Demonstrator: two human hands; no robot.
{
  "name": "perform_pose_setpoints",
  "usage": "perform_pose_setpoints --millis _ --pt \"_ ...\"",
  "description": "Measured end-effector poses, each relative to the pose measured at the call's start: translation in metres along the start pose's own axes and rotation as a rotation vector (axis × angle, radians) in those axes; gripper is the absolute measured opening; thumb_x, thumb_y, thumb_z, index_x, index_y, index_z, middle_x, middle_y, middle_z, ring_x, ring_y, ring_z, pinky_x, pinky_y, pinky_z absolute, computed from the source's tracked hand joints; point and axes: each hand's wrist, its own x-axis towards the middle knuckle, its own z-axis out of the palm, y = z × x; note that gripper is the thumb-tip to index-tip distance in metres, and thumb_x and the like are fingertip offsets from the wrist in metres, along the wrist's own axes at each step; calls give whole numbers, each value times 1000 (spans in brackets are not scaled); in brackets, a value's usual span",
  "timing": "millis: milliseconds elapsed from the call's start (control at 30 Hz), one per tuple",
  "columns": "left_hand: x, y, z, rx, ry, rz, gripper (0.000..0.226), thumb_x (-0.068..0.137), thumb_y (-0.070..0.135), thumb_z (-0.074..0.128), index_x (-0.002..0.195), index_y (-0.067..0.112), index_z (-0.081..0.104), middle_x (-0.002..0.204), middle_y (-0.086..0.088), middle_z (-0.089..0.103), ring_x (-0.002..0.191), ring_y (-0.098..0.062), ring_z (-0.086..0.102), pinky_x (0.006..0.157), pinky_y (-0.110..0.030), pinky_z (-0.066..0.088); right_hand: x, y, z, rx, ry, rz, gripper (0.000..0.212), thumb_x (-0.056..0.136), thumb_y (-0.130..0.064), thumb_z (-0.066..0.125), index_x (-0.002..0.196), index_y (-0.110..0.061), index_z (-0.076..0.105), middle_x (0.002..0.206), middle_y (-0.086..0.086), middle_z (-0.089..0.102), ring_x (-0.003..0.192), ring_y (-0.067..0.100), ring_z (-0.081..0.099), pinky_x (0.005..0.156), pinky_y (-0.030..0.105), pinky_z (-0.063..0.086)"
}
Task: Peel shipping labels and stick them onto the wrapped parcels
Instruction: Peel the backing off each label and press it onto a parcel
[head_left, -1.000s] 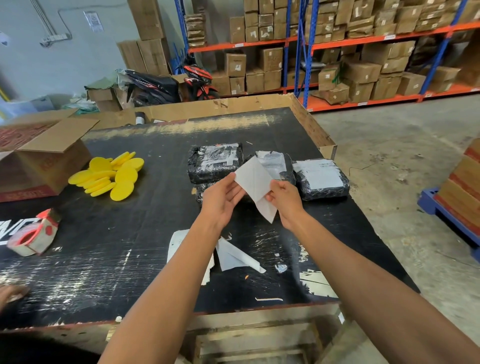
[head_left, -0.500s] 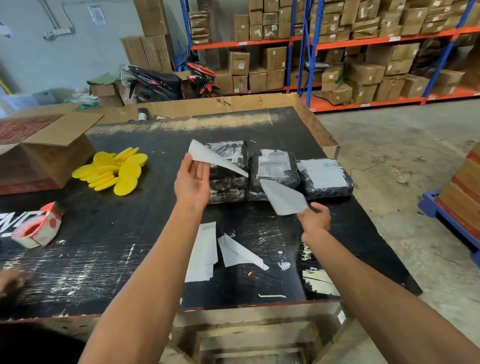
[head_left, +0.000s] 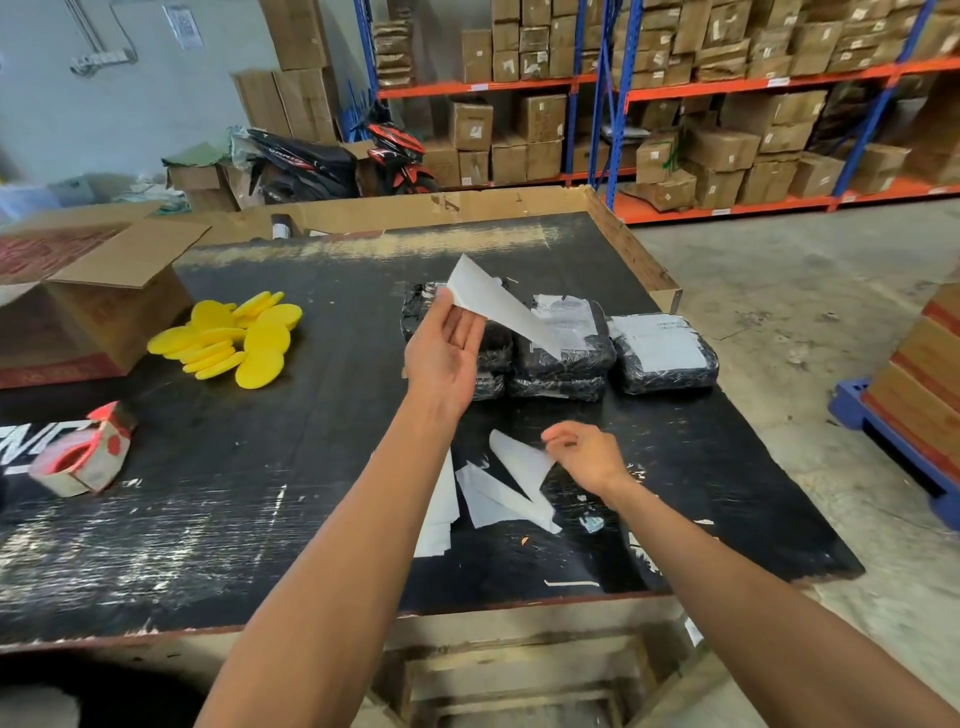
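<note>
the black table (head_left: 218, 499) is cut off at the left. the open cardboard box (head_left: 104, 312) is partly out of frame, its contents unseen. wrapped parcels (head_left: 561, 353) are partly hidden behind the peeled label (head_left: 498, 304), pinched in the raised left hand (head_left: 444, 358). a backing sheet (head_left: 519, 457) is held at the table by the lowered right hand (head_left: 587, 457).

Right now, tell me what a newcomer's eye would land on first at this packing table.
First, the white label held up in the left hand above the black-wrapped parcels near the table's far right side. Next, the bright yellow discs heaped at the left on the black table. Nearer, the right hand touches a paper scrap among others.
</note>
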Motion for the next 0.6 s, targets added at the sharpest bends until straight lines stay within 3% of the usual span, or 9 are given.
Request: perform_pose_setpoints --millis 133,233,300,400,467,600 --pt "1 -5 0 48 5 -16 23 99 11 61 119 2 64 107 -15 73 98 -23 71 82 -33 61 -12 -23 -14 198 494 -193 25 97 -17 59 121 -25 58 118 -5 54 96 6 57 91 32 51" --pt "-1 -15 2 92 -10 -49 13 99 11 60 107 5 67 108 -13 73 98 -21 72 86 -33 60 -16 -47 -24 148 524 -429 39 89 -22 69 123 -23 52 117 -8 48 101 -2 46 95 19 39" --pt "-2 -24 4 111 -10 -74 12 99 12 61 105 6 68 111 -14 73 99 -21 72 93 -35 57 -11 -61 -24 -17 521 -493 45 86 -31 72 124 -21 51 119 -7 49 106 4 45 96 24 35" --pt "-2 -36 10 128 -11 -108 12 99 12 60 105 5 68 117 -15 71 99 -21 71 94 -35 57 6 -68 -23 -142 597 -493 29 90 -25 69 115 -18 57 115 -2 55 103 18 54 92 34 39" --pt "-2 -41 15 146 -23 -126 13 99 11 59 107 5 67 115 -15 71 98 -21 71 92 -34 57 16 -65 -25 -98 624 -480 14 93 -13 62 106 -18 59 107 -3 56 95 18 55 89 38 43" --pt "6 -42 22 209 -106 -225 19 98 19 61 111 7 66 116 -12 68 112 -28 67 98 -45 55 30 -59 -36 55 635 -425 14 93 -4 55 98 -16 58 98 -3 56 87 11 51 77 28 43"
